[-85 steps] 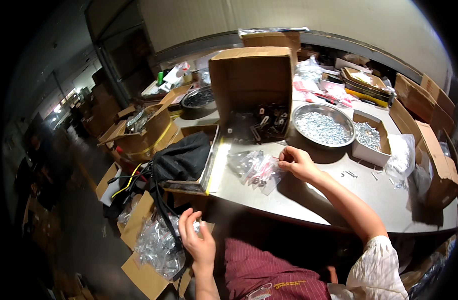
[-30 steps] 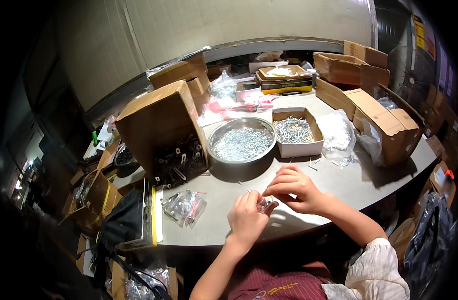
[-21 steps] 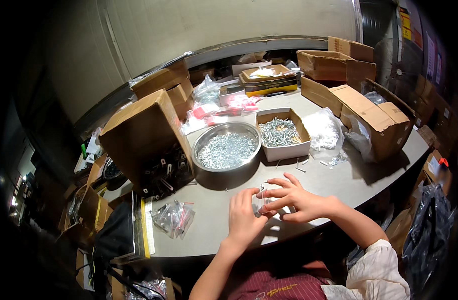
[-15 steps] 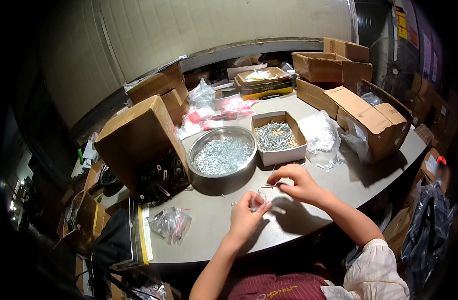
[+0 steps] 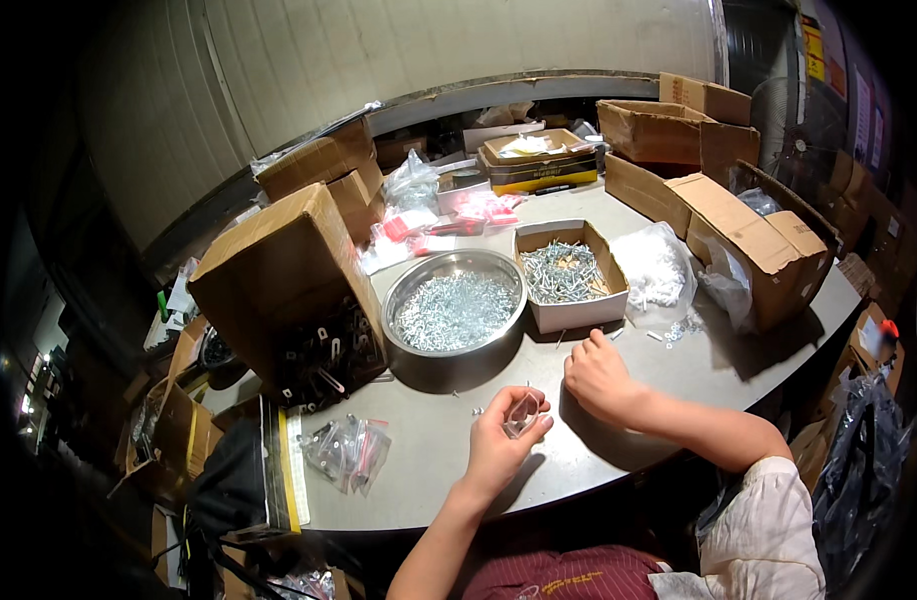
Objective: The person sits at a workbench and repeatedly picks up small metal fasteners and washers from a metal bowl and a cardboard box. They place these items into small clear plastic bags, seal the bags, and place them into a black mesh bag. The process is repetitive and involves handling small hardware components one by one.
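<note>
My left hand (image 5: 502, 446) is closed round a small clear plastic bag (image 5: 522, 415), whose mouth gapes upward between thumb and fingers. To its right, my right hand (image 5: 601, 380) rests low on the table just in front of the box of screws. Its fingers are curled together, with the tips pointing away from me, and what they pinch is hidden. A loose screw (image 5: 561, 340) lies beside those fingertips. Beyond my hands are a round metal bowl (image 5: 399, 345) of small shiny metal parts and an open white-sided box (image 5: 579, 316) of long screws.
Right of the screws sits a clear bag of white plastic pieces (image 5: 657, 270), with small rings (image 5: 687, 328) scattered by it. A tipped carton (image 5: 269, 240) with dark metal parts stands left. Filled zip bags (image 5: 349, 452) lie near the front edge. Open cartons (image 5: 754, 235) stand right.
My right hand has left the bag's side and moved right and down onto the table, its fingers curling. My left hand has stayed nearly in place, and the bag in it now shows open.
</note>
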Demonstrator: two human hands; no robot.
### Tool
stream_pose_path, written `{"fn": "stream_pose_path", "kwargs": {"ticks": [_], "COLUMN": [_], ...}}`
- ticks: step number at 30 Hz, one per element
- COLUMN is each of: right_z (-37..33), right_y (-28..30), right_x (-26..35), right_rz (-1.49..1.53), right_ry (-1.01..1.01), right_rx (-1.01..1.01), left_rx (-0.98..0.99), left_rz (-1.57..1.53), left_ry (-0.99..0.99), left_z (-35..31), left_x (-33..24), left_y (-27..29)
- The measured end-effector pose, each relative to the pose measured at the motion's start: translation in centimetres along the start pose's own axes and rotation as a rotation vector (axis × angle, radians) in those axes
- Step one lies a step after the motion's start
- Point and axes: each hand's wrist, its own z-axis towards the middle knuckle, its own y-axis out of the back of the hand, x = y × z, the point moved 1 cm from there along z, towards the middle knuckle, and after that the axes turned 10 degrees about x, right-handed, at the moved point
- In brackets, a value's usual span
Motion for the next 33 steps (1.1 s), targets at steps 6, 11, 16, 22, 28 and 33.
{"fn": "stream_pose_path", "kwargs": {"ticks": [6, 11, 16, 22, 28, 33], "right_z": [-0.2, -0.7, -1.9, -3.4, -3.0, -4.8], "right_y": [6.5, 9.2, 5.8, -3.3, -5.1, -1.8], "right_x": [-1.1, 1.1, -6.1, -10.1, -10.3, -12.1], "right_rz": [0.878, 0.724, 0.777, 0.316, 0.149, 0.342], "right_ry": [0.205, 0.405, -0.094, -0.271, -0.198, -0.386], "right_rx": [-0.407, -0.464, -0.408, -0.015, -0.176, -0.176], "left_rx": [-0.048, -0.053, -0.071, -0.035, -0.04, -0.061], "left_rz": [0.216, 0.265, 0.247, 0.255, 0.247, 0.231], "left_ry": [-0.105, -0.114, -0.049, -0.072, -0.066, -0.054], "left_z": [-0.1, -0.2, -0.7, -0.3, -0.3, -0.8], "left_x": [0.0, 0.4, -0.1, -0.1, 0.4, 0.3], "left_y": [0.0, 0.1, 0.2, -0.1, 0.1, 0.3]}}
